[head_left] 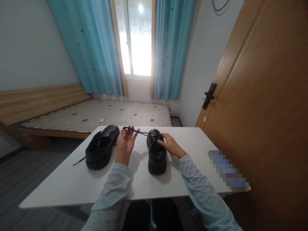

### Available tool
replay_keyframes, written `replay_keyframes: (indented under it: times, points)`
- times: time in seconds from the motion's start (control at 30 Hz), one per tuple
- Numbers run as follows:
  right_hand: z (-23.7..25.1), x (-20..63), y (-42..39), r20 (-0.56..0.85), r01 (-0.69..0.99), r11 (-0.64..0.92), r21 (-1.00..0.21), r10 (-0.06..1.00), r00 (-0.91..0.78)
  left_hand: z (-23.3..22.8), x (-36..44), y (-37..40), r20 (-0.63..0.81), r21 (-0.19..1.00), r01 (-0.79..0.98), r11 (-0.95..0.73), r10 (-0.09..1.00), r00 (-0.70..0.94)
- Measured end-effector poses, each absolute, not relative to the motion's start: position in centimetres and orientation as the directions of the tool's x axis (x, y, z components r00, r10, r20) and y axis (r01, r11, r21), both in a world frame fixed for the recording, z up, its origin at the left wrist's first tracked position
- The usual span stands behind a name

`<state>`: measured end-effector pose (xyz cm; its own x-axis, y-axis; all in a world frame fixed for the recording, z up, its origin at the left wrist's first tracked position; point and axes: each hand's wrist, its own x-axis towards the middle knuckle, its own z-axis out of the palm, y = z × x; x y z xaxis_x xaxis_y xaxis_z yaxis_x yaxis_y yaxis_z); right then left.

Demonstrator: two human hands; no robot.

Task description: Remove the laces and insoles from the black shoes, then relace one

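Daylight pours through the window (pixel 134 38) ahead of me, blown out to white glare, and the room stays rather dim. Soft shadows fall toward me on the table (pixel 72 183). Edges bend outward, and a pixelated patch (pixel 228 170) blurs the right.

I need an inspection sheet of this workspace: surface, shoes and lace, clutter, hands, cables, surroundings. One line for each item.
Surface: white table, smooth, in front of the person.
Job's things: right shoe with lace drawn out to the left; left shoe apart, a lace end trailing off its left side.
Clutter: a blurred item at the table's right edge.
Hands: left hand holds the lace raised; right hand rests on the right shoe.
Cables: a dark cable on the wall, top.
Surroundings: bed, blue curtains, window, wooden door.
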<state>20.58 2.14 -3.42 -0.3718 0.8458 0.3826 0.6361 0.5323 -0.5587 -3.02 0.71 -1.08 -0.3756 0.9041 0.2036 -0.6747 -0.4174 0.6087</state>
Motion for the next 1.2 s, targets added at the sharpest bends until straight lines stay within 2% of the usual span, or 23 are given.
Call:
replay_keyframes:
  times: [0.17,0.33,0.4,0.5,0.6,0.7,0.83,0.93,1.0,1.1,1.2]
  points:
    - [-3.3,20.6,2.1,0.379,0.597,0.531,-0.601,0.847,-0.372,-0.6,-3.2,0.2,0.163,0.617,-0.661,-0.427,0.891,-0.424]
    - [-3.0,20.5,1.9,0.359,0.562,0.520,-0.643,0.853,-0.379,-0.3,-3.0,-0.2,0.290,0.671,-0.562,-0.484,0.869,-0.402]
    - [-2.9,20.5,1.9,0.357,0.550,0.520,-0.653,0.852,-0.383,-0.3,-2.7,-0.2,0.316,0.733,-0.473,-0.489,0.860,-0.400]
    - [-2.9,20.6,1.9,0.359,0.518,0.522,-0.677,0.849,-0.387,-0.5,-2.4,-0.1,0.372,0.851,-0.240,-0.467,0.859,-0.352]
    - [-2.9,20.7,2.0,0.333,0.493,0.493,-0.717,0.864,-0.378,-0.5,-2.0,-0.3,0.469,0.883,0.132,-0.450,0.849,-0.245]
    - [-2.8,20.8,2.1,0.293,0.482,0.452,-0.751,0.881,-0.371,-0.6,-1.7,-0.7,0.534,0.759,0.492,-0.427,0.840,-0.095]
    - [-2.6,21.0,2.1,0.234,0.477,0.397,-0.784,0.901,-0.366,-1.3,-1.6,-0.9,0.468,0.526,0.815,-0.245,0.883,-0.037]
    - [-2.6,21.1,2.2,0.210,0.485,0.375,-0.790,0.909,-0.361,-2.0,-1.7,-0.8,0.404,0.419,0.897,-0.140,0.914,-0.046]
    - [-2.7,21.2,2.2,0.209,0.488,0.376,-0.788,0.908,-0.363,-2.2,-1.8,-0.6,0.408,0.400,0.906,-0.136,0.912,-0.043]
    - [-2.9,21.3,2.4,0.204,0.485,0.371,-0.792,0.909,-0.364,-2.2,-1.8,0.0,0.467,0.445,0.878,-0.177,0.883,-0.059]
    - [-2.9,21.4,2.4,0.182,0.481,0.351,-0.803,0.914,-0.363,-2.0,-1.8,0.4,0.490,0.557,0.804,-0.207,0.864,-0.117]
